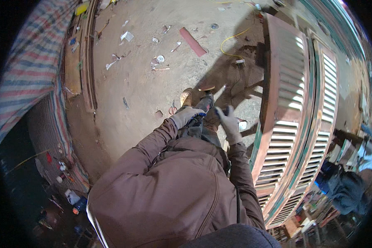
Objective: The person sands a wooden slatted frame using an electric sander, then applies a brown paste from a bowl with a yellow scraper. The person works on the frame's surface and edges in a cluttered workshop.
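Note:
Both my hands wear grey work gloves with dark parts on the palm side. My left hand [187, 117] is in front of my waist, above my thigh, its fingers curled together. Something dark shows under those fingers, and I cannot tell whether it is an object or the glove's palm. My right hand [230, 125] is raised a little to the right, thumb and fingers apart, with nothing seen in it. Close to its right stands a louvered wooden shutter [282, 103], upright, with reddish-brown slats and green edges.
A second shutter panel [324, 103] stands behind the first. Scissors [172, 109] lie on the floor near my shoe [186, 97]. Farther out are a red-brown strip [192, 41], a yellow cord [226, 41] and scraps. Wooden boards [87, 58] and a striped tarp [33, 70] line the left.

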A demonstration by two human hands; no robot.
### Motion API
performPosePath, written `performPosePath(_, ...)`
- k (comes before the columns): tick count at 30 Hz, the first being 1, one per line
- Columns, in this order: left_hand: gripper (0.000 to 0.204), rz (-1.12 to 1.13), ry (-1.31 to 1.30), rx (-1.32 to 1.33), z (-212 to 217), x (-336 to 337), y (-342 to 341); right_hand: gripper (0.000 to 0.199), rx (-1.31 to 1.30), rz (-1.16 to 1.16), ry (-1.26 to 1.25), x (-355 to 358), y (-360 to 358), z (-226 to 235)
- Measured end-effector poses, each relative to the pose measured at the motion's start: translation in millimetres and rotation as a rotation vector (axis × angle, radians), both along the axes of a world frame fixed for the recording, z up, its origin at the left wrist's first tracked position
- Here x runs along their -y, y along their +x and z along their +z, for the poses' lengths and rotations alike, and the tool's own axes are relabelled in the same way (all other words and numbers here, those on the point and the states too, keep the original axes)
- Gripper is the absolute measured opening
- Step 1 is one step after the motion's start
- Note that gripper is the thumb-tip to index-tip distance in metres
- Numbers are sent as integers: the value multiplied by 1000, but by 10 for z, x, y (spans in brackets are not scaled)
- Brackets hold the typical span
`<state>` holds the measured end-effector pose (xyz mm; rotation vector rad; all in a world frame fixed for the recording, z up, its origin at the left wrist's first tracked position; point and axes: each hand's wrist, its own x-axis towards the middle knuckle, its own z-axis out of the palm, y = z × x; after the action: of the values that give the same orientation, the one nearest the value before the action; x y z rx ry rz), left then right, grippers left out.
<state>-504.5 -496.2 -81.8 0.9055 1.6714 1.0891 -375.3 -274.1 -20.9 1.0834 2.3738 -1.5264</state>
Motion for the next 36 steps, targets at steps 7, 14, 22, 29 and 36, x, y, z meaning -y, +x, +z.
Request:
performPosePath(7,20,213,-333,371,-1285,113,-891,75,153,130,1141,-1902,-998,540)
performPosePath(14,20,836,-649,720,-3167,-283,-2326,92,200,-45,1041,-3119,-1020,-402)
performPosePath(22,76,1194,-595,314,-5614,-50,-3274,82,-8,-294,795,-3284,-954,-475)
performPosePath(29,98,852,-1076,168,-6279,286,-3154,83,107,-206,893,-3227,-1045,-574)
performPosePath(36,66,788,-641,-295,-5609,819,-2261,85,65,-295,816,-2960,-746,-570)
